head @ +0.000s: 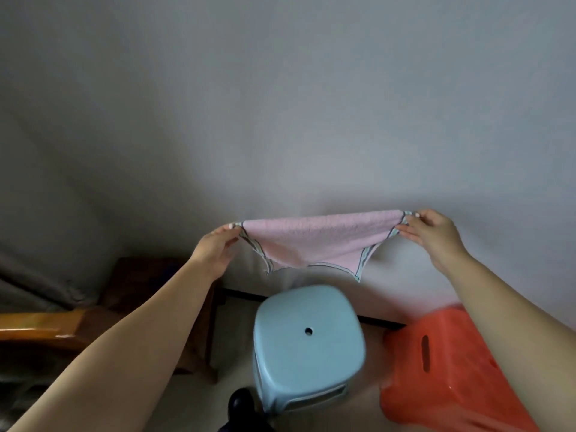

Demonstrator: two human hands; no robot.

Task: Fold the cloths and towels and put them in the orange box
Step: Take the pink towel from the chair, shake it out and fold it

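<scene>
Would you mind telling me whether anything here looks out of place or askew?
Nothing stands out. The pink towel hangs spread between the left hand and right hand, each pinching an upper corner, and sags evenly in the middle. The blue stool stands upright below it, and the orange box sits beside the stool.

A towel [314, 241] hangs stretched between the left hand [216, 247] and the right hand [434, 233], in front of the wall [280, 104] and above a stool [307, 341], with the box [445, 369] just right of the stool and a wooden chair [46, 325] to its left.
</scene>
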